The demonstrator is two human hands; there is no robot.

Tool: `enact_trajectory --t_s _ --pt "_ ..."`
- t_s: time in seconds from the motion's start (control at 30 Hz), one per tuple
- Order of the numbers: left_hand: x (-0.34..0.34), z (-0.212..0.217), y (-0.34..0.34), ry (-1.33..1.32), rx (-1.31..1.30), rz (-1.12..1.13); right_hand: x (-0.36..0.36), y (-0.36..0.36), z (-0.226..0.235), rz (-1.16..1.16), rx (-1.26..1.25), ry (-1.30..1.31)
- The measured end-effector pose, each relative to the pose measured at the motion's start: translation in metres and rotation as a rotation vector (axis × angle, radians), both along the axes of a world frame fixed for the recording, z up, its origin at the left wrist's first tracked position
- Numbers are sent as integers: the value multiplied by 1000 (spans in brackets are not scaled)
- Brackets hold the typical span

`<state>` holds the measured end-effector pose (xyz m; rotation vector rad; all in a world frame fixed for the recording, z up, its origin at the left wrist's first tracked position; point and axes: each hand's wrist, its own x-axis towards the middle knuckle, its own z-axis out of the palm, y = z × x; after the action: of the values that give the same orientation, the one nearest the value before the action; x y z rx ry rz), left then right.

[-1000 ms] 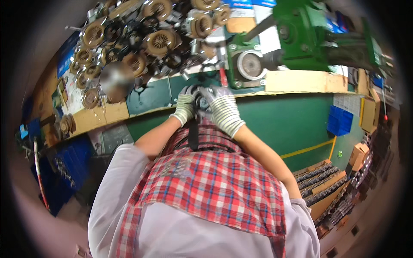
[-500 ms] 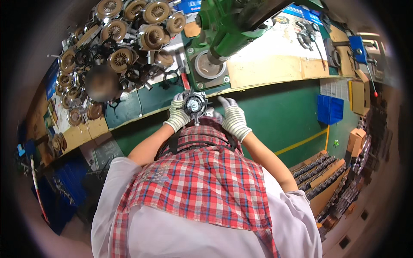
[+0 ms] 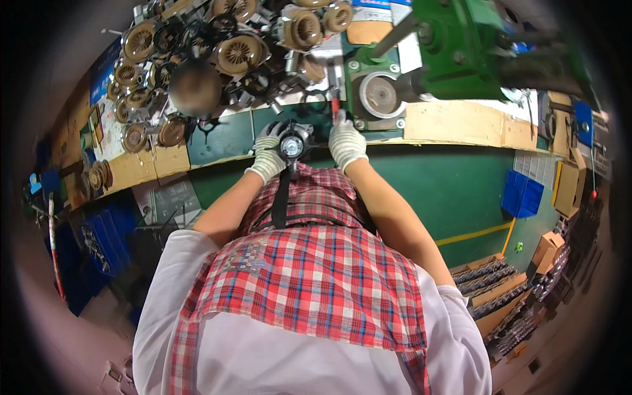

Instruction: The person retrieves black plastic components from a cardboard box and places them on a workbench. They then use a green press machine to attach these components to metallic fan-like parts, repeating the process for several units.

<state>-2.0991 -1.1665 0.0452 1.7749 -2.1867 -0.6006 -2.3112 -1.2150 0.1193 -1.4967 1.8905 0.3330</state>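
My left hand (image 3: 268, 157), in a white striped glove, grips a round metal housing (image 3: 291, 146) with a pale centre and dark rim, in front of the bench edge. To its right my gloved right hand (image 3: 347, 143) reaches over the edge, fingers closed at the lower end of a red-handled tool (image 3: 335, 105). The tool lies on the bench with its grey end pointing away; the glove hides part of its grip. Just right of it stands a green press (image 3: 454, 49) with a round metal plate (image 3: 380, 95) on its base.
Many similar round housings with tan finned discs (image 3: 240, 54) crowd the bench's left side. Cardboard (image 3: 454, 123) covers the bench right of the press. A blue bin (image 3: 522, 194) is at the right, above boxes of dark metal parts (image 3: 490, 283).
My right hand has left the housing's side and moved forward to the red-handled tool. The left hand keeps the housing. The view has shifted, so the bench appears farther right.
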Motion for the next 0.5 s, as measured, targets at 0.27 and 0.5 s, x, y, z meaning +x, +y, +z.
enact_trajectory --t_s 0.27,0.5 --pt "11 34 -10 72 46 -152 15 -15 -41 -129 -139 144" --pt "17 22 -11 23 200 -166 4 9 58 -152 -276 -38"
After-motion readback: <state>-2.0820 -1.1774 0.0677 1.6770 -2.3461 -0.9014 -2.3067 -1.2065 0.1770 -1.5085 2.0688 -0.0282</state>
